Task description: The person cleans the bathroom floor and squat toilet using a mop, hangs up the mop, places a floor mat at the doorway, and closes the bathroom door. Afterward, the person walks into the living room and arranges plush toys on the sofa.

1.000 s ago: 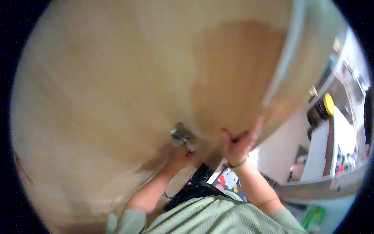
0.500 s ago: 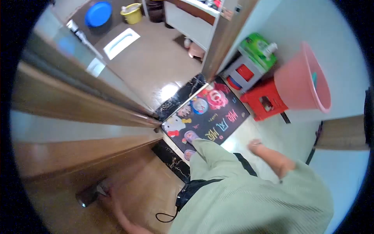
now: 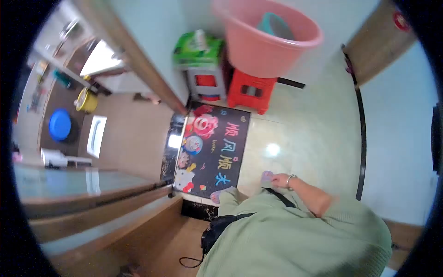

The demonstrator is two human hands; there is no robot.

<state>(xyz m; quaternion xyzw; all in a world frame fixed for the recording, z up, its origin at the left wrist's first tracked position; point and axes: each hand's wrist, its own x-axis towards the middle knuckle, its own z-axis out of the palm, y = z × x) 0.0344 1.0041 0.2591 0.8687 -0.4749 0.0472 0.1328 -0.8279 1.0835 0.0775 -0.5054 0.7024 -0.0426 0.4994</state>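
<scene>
My right hand [image 3: 278, 180] hangs low in front of my right thigh, above the pale tiled floor [image 3: 295, 147]. Its fingers look loosely curled together, and I see nothing in them. A bracelet [image 3: 290, 181] circles the wrist. My left hand is out of sight; only a dark, blurred shape shows at the lower left edge, beside the wooden door [image 3: 152, 244]. One purple slipper [image 3: 216, 197] touches the dark printed mat [image 3: 210, 161], and the other slipper [image 3: 266, 176] is on the tiles.
A pink tub [image 3: 267, 53] with a teal basin [image 3: 276, 27] inside stands on a red stool [image 3: 251, 90]. Beside it a green package [image 3: 198, 51] rests on another stool. Past the doorway are a blue basin [image 3: 60, 124], a yellow bucket [image 3: 86, 101] and a squat toilet [image 3: 96, 136].
My view has turned right, away from the doorway. My left hand, earlier at a dark metallic object by the door, has left view. One foot has stepped off the mat.
</scene>
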